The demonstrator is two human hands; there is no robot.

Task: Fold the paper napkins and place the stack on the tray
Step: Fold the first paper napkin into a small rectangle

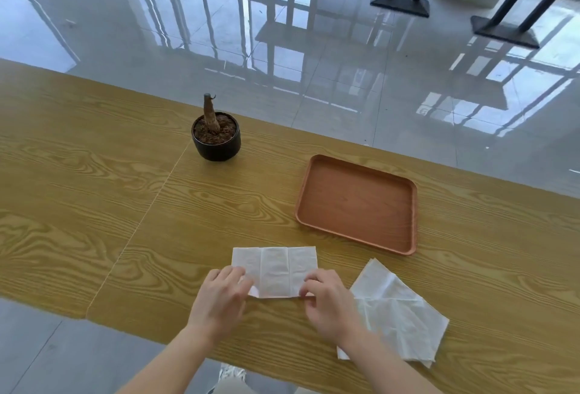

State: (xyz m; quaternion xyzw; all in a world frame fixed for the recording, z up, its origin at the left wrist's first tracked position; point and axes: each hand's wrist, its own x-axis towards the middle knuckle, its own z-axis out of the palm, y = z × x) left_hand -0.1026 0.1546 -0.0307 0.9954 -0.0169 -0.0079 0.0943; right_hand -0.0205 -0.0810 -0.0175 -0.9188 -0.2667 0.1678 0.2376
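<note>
View from the head camera, as I read it from my station. A single white napkin [274, 271] lies flat on the wooden table [94, 205], close to the near edge and just in front of the person. Its long axis runs left to right, roughly along the table's near edge. Two creases cross it front to back and divide it into three panels.

The left hand [219, 296] pinches the napkin's near left corner, and the right hand [329, 302] pinches its near right corner. The fingers of both are curled onto the paper. I see the two hands apart, one at each end of the near edge, which looks slightly raised off the table there.

A loose pile of napkins [398, 315] lies on the table just right of the right hand, turned askew to the single sheet, one corner pointing towards the tray. The right wrist covers part of it.

The brown tray [357, 205] sits farther back and to the right, apart from both napkin and pile. A small black plant pot [216, 139] with a bare stump stands at the far edge, to the left of the tray.
</note>
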